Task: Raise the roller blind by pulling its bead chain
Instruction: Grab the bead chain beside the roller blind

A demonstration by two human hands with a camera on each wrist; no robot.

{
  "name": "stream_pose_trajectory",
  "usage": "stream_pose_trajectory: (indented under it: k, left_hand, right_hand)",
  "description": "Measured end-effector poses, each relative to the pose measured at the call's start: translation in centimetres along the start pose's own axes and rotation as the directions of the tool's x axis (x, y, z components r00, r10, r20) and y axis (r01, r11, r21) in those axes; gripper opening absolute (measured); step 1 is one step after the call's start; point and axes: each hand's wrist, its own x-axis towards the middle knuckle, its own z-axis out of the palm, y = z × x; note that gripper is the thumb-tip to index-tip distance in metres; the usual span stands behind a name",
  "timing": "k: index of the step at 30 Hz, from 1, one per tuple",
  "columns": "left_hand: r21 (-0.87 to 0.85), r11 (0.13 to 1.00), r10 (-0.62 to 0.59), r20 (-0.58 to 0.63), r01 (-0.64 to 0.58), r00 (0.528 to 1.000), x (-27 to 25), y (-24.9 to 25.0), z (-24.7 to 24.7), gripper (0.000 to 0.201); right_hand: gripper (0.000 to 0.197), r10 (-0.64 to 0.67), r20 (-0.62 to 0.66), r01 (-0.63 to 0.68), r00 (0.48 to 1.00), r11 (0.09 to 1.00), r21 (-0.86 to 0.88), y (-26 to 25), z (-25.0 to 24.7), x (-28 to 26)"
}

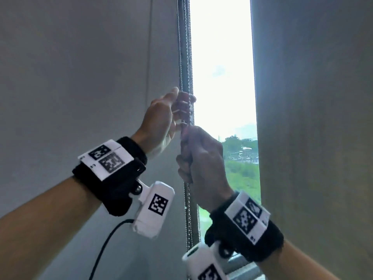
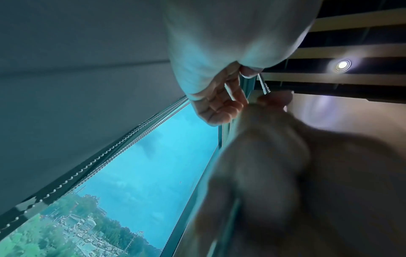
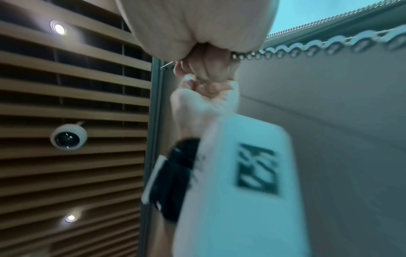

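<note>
Hanging vertically, bead chain (image 1: 188, 57) runs top to bottom; left hand (image 1: 161, 122) pinches it above, right hand (image 1: 201, 158) fisted round it just below.

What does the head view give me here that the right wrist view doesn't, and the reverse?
Head view only: the window strip between two grey blinds, trees outside, and the left hand stacked above the right hand on the bead chain.
Right wrist view only: the slatted ceiling, its spotlights and a dome camera.
Both: both hands gripping the chain, and the left wrist unit.
</note>
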Motion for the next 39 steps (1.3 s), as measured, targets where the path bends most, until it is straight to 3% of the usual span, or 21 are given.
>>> stream_pose_trajectory:
  k: [3, 5, 10, 13, 16, 22, 26, 30, 32, 35, 39]
  left_hand:
    - [-0.065, 0.998, -0.006, 0.054, 0.009, 0.999, 1.2, 1.7, 0.7, 0.044]
    - [-0.113, 0.994, 0.001, 0.025, 0.002, 1.000, 1.6, 2.6, 1.3, 0.039]
    - [0.067, 0.972, 0.231, -0.101, -0.225, 0.968, 1.4, 3.3, 2.7, 0.036]
    - [0.263, 0.897, 0.400, -0.142, -0.355, 0.905, 0.7, 2.7, 3.2, 0.038]
    - [0.304, 0.857, 0.468, -0.123, -0.415, 0.875, -1.1, 0.7, 3.5, 0.037]
    - [0.329, 0.881, 0.399, -0.132, -0.340, 0.907, -6.0, -4.1, 4.8, 0.030]
    - [0.262, 0.943, 0.231, -0.077, -0.204, 0.970, -8.2, -6.6, 4.4, 0.014]
    - [0.138, 0.987, 0.067, 0.087, -0.079, 0.994, -8.7, -5.5, 3.3, 0.025]
    - [0.158, 0.988, -0.011, 0.061, 0.001, 0.998, -8.1, -4.5, 2.5, 0.042]
    - [0.103, 0.995, 0.008, 0.007, -0.009, 1.000, -5.8, -2.8, 1.0, 0.052]
    - [0.118, 0.990, 0.086, -0.049, -0.079, 0.995, -2.6, 0.0, -0.7, 0.040]
  right_hand:
    - [0.038, 0.020, 0.043, -0.019, 0.999, 0.999, -0.032, 2.5, -0.8, -2.2]
    - [0.040, 0.053, 0.096, -0.046, 0.994, 0.996, -0.074, 3.2, -1.3, -2.8]
    - [0.032, 0.130, 0.175, -0.095, 0.976, 0.976, -0.195, 1.2, -2.9, 0.0]
    - [0.043, 0.157, 0.171, -0.146, 0.973, 0.986, -0.080, -1.4, -3.4, 2.9]
    - [0.051, 0.139, 0.151, -0.138, 0.979, 0.990, -0.019, -5.0, -3.2, 5.5]
    - [0.040, 0.138, 0.127, -0.150, 0.982, 0.985, 0.090, -8.9, -0.6, 9.1]
    - [0.037, 0.104, 0.006, -0.104, 0.995, 0.984, 0.143, -9.0, 1.6, 10.0]
    - [0.025, 0.030, -0.183, -0.008, 0.983, 0.993, 0.119, -8.7, 2.9, 9.8]
    - [0.025, 0.007, -0.196, 0.024, 0.981, 0.988, 0.155, -8.8, 3.2, 9.6]
    - [0.027, -0.020, -0.153, 0.042, 0.988, 0.989, 0.139, -8.5, 3.4, 8.3]
    - [0.026, -0.020, -0.075, 0.024, 0.997, 0.998, 0.050, -6.1, 2.6, 4.2]
